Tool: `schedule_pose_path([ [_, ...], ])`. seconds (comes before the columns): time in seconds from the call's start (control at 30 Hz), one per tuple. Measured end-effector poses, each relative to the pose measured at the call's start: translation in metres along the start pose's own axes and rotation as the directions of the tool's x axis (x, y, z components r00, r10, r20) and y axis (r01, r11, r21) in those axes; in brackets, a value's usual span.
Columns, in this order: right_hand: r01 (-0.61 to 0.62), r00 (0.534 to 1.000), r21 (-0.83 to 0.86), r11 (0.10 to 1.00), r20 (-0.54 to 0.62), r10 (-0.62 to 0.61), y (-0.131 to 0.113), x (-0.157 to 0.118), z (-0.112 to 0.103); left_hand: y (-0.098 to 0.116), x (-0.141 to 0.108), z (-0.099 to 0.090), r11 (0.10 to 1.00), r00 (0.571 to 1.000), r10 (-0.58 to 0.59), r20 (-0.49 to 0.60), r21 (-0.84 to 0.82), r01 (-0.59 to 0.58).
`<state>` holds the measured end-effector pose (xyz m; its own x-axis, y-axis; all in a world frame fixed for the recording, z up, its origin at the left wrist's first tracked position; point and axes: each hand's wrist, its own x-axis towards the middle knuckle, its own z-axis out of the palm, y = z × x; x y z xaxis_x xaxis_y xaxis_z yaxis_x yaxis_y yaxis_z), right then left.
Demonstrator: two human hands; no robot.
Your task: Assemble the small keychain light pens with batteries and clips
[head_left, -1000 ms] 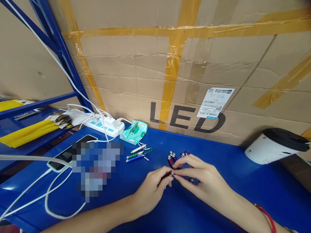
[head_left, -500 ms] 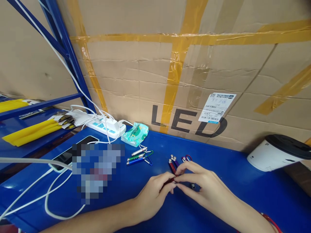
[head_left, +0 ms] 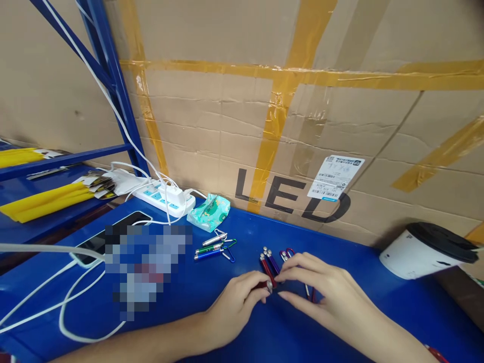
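Observation:
Between the thumb and fingers of my left hand (head_left: 238, 302) is a small red metal tube (head_left: 263, 285), like a penlight body, its silver end facing right. Most of the tube is hidden by the fingers. My right hand (head_left: 321, 290) hovers just right of that end, thumb and fingertips apart, with nothing visible between them. Behind the hands lie a red penlight tube (head_left: 267, 269) and a purple one (head_left: 273, 260), both with silver tips. Carabiner clips (head_left: 289, 253) show beyond my right fingers, partly covered. Further left lie silver (head_left: 214, 239), green (head_left: 209, 248) and blue (head_left: 207, 254) penlights with clips.
A teal tissue pack (head_left: 209, 213) and a white power strip (head_left: 166, 199) stand along the cardboard box (head_left: 212, 126). At left are a phone (head_left: 109, 237), white cables and a blurred patch. A white cup with a black lid (head_left: 408, 257) stands at right.
My right fingers have drawn slightly away from the tube's end and opened, baring its silver tip. The left hand still holds the tube. The view has shifted a little.

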<state>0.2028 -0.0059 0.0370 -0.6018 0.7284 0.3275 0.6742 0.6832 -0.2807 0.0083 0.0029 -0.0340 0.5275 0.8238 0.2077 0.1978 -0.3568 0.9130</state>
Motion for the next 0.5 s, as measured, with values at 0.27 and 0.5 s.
schedule_pose_path([
  [0.27, 0.001, 0.999, -0.159, 0.987, 0.044, 0.006, 0.000, 0.000, 0.000, 0.002, -0.001, -0.001, 0.990, 0.996, -0.081, -0.047, -0.121, 0.074],
  [0.5, -0.102, 0.868, 0.116, 0.988, 0.496, 0.032, -0.027, -0.015, -0.004, -0.001, 0.002, -0.001, 0.988, 0.995, -0.079, -0.060, -0.138, 0.070],
])
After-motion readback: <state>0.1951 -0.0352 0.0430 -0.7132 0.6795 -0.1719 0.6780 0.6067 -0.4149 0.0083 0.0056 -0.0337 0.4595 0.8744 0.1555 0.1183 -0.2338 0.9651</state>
